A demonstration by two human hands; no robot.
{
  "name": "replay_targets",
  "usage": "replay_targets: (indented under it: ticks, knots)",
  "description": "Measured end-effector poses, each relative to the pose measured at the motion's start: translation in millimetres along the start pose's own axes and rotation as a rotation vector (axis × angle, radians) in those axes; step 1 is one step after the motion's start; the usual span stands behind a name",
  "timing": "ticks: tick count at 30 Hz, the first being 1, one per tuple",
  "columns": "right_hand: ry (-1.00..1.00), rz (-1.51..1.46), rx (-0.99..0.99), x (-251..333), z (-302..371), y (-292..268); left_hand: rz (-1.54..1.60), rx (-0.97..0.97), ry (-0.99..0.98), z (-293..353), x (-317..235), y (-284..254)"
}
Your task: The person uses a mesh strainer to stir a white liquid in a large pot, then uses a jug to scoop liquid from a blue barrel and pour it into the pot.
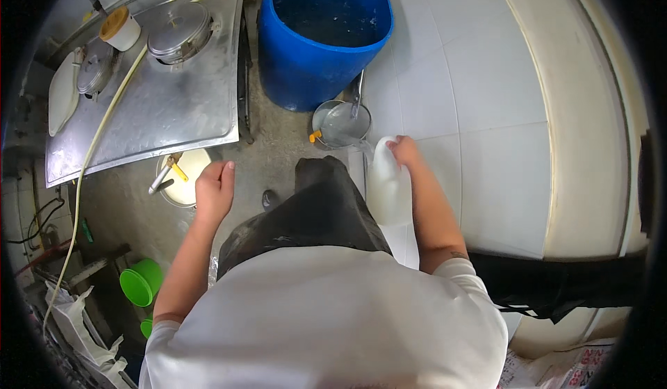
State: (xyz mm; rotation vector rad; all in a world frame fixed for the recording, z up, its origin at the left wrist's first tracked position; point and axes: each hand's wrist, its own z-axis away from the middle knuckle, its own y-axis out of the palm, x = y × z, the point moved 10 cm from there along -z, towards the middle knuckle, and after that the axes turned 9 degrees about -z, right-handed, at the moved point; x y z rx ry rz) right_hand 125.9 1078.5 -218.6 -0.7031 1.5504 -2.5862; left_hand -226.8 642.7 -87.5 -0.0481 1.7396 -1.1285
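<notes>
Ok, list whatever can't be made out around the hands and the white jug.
- Head view: the lower part of the white jug is hidden by the person's right forearm and apron.
- What the metal pot holds: too blurred to tell.
- Left hand: palm turned away, so its underside is hidden.
- Right hand fingers wrap behind the jug.

Glossy blue plastic barrel (323, 41); dull scratched metal countertop (167, 104); smooth translucent white plastic jug (388, 184).
</notes>
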Motion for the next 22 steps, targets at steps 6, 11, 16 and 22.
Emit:
replay_targets:
  ticks: [6, 11, 16, 22]
  knots:
    - [-0.013, 0.315, 0.337, -2.1, -30.8, 16.5, -0.03, -0.012, -0.037, -2.8, -16.4, 9.7]
    - [-0.254, 0.416, 0.419, -22.8, -67.0, 57.2, -0.104, -0.047, -0.124, 0.6, -19.5, 20.9]
    - [-0.24, 0.36, 0.491, 9.7, -108.4, 53.0, -0.158, -0.062, -0.201, 1.8, -46.4, 33.7]
    - [-0.477, -0.184, 0.222, 155.5, -115.3, -80.7, -0.226, -0.213, -0.204, 9.2, -71.5, 32.9]
